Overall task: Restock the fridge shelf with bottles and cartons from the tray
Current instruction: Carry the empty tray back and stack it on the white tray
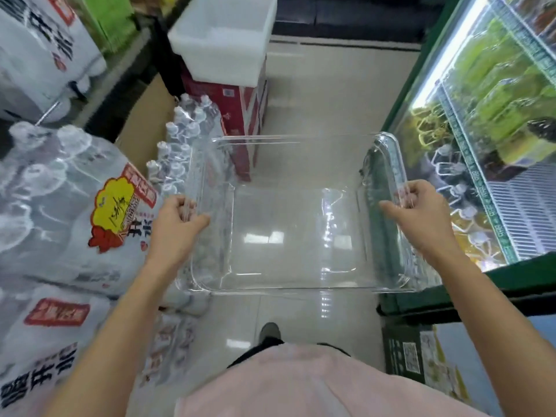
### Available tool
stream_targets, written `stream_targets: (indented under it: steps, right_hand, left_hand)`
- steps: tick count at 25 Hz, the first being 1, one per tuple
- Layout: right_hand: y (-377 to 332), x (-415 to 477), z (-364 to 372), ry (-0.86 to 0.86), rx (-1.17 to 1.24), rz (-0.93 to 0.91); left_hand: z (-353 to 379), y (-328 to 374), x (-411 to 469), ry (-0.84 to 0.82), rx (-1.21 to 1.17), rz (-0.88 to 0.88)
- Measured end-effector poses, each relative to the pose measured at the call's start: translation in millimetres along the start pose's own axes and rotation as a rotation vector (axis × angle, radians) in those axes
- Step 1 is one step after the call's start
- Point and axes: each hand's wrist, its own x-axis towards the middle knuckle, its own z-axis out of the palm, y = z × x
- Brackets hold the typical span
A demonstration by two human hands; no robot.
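Note:
I hold a clear plastic tray (255, 139) level in front of me above the floor, and nothing lies in it. My left hand (177, 219) grips its left rim. On the opposite rim, my right hand (418, 212) is closed. The fridge (421, 91) with a green frame stands at the right. Its lit wire shelves (517, 206) carry green and yellow bottles, with a bare stretch of shelf at the near end.
Shrink-wrapped packs of water bottles (75, 206) pile up on the left, with more (186, 136) behind. A white bin (228, 34) sits on a red carton (240, 115) ahead. A green box (415, 353) stands at the fridge's foot. A tiled aisle (325, 94) runs between.

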Motion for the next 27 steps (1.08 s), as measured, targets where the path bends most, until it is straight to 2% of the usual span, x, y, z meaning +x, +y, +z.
stream_targets:
  steps: [7,15,27]
  right_hand:
    - [-48,189,37,0.0,-0.034,-0.028]
    - [-117,449,87,-0.088,-0.031,-0.18]
    - [-265,742,218,-0.312,0.08,-0.333]
  left_hand:
    - [44,69,172,-0.006,0.026,-0.029]
    - [106,132,372,0.144,-0.035,-0.064]
    - [99,178,611,0.372,-0.227,-0.137]
